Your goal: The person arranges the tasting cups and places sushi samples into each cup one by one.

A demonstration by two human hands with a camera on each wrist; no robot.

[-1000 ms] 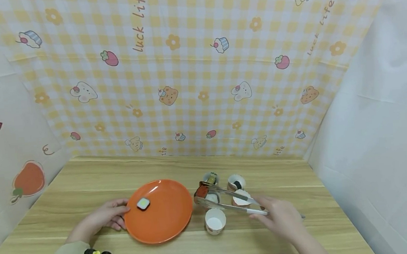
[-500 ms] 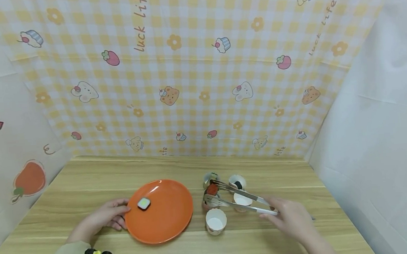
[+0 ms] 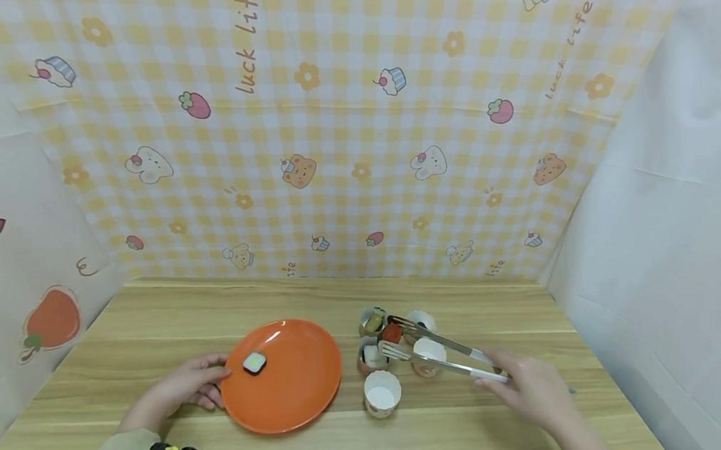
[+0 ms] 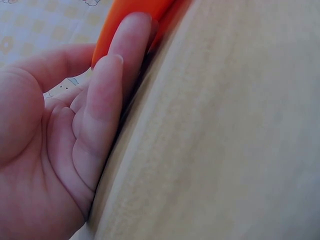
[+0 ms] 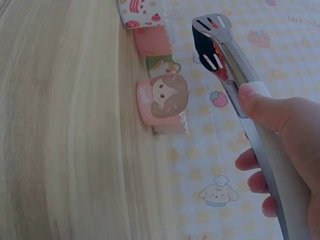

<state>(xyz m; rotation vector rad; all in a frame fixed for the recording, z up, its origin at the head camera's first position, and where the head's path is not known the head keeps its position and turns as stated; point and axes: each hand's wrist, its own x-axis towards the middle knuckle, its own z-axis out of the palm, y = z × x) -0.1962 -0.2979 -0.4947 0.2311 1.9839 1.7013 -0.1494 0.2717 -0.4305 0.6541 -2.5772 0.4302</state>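
Note:
My left hand [image 3: 197,382] grips the left rim of an orange plate [image 3: 292,395], thumb on top and fingers beneath, as the left wrist view also shows. On that plate lies a white sushi piece [image 3: 254,363] with a dark wrap and a yellow-green centre. My right hand [image 3: 532,385] holds metal tongs [image 3: 453,367] with white grips. Between the tong tips is a sushi piece with red topping [image 3: 392,333] and a dark wrap, held above the paper cups. In the right wrist view, the tongs' slotted heads [image 5: 212,22] partly hide it.
Several paper cups stand right of the plate: one with a greenish piece [image 3: 374,320], one with a white piece [image 3: 374,354], a back right cup [image 3: 423,317] behind the tongs, a right cup [image 3: 429,351] and a front cup [image 3: 382,395]. A patterned cloth [image 3: 331,184] hangs behind.
My right hand has moved right with the tongs, carrying the red-topped sushi from near the plate's right edge to between the cups. The left hand and plate have stayed put.

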